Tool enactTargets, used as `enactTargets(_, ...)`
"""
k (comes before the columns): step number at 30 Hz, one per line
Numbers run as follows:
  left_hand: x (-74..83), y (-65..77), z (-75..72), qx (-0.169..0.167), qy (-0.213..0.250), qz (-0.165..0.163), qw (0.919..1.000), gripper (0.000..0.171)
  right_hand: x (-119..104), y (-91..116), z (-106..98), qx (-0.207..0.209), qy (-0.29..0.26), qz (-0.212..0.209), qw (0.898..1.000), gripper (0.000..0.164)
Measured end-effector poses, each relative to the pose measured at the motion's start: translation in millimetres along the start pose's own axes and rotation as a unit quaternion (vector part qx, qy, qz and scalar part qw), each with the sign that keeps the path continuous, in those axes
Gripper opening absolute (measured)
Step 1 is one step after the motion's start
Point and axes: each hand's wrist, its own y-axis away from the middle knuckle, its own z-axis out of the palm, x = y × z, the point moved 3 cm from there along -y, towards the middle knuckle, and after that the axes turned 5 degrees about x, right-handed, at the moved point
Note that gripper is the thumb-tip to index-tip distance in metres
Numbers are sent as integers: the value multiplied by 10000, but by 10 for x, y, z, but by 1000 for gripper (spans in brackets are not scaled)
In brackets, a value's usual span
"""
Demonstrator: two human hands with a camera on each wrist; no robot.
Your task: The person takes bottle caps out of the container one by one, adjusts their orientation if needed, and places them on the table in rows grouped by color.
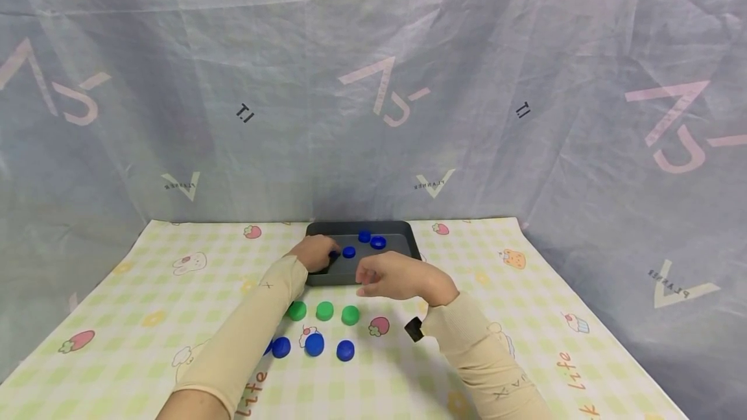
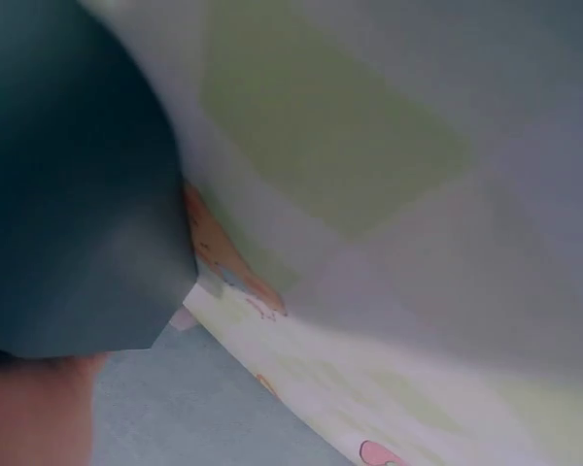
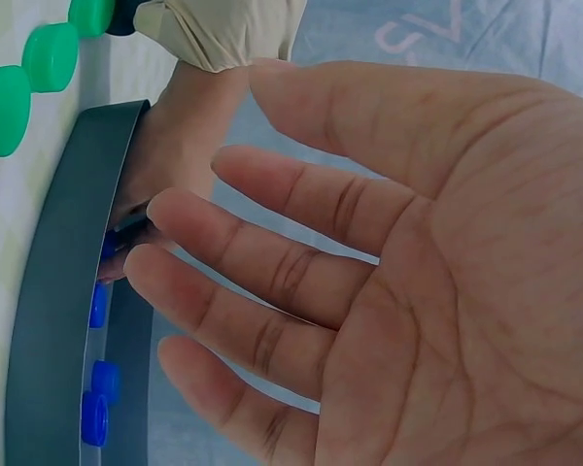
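My left hand (image 1: 316,252) reaches into a dark grey tray (image 1: 362,280) at its left side. Its fingers pinch a blue bottle cap (image 3: 109,243), mostly covered by the hand in the head view. Three other blue caps lie on the tray floor, one of them a blue cap (image 1: 378,243) toward the right. My right hand (image 1: 392,275) hovers at the tray's near edge, holding nothing. In the right wrist view its palm shows, with the fingers (image 3: 282,262) loosely extended. The left wrist view shows mainly tablecloth and the dark tray wall (image 2: 78,214).
Nearer than the tray, a row of green caps (image 1: 325,310) lies on the patterned tablecloth (image 1: 192,303). Closer still is a row of several blue caps (image 1: 314,344), its left end hidden partly by my left sleeve (image 1: 245,336). A grey curtain (image 1: 373,83) hangs behind the table.
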Motion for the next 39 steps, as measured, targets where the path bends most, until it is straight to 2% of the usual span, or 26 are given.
enactTargets(9,50,79,-51,124,-78,-29,9999,36,-14,-26,48,-46,-55,-47,10000,13)
enactTargets(14,17,148,-108,272,-266,11,9993,32,-29,-26,55,-53,-92,-83,9999,14)
enactTargets(17,-17,195,-227,604,-282,83,9977,31,-38,-20,37,-39,-118,-49,9999,15)
enactTargets(20,-39,254,-393,905,-24,70,9959,30,-44,-19,14,-19,-122,-26,9999,15)
enactTargets(25,-23,335,-612,971,309,160,9947,24,-23,-5,-5,2,-115,-43,9999,11)
enactTargets(29,49,394,-791,1099,627,265,9916,21,9,41,-56,93,-261,-57,9996,10)
enactTargets(34,203,518,-1020,1424,1100,315,9832,17,28,88,-150,276,-558,-150,9979,13)
enactTargets(39,367,586,-1093,1437,1127,507,9819,14,27,106,-194,395,-640,-224,9969,15)
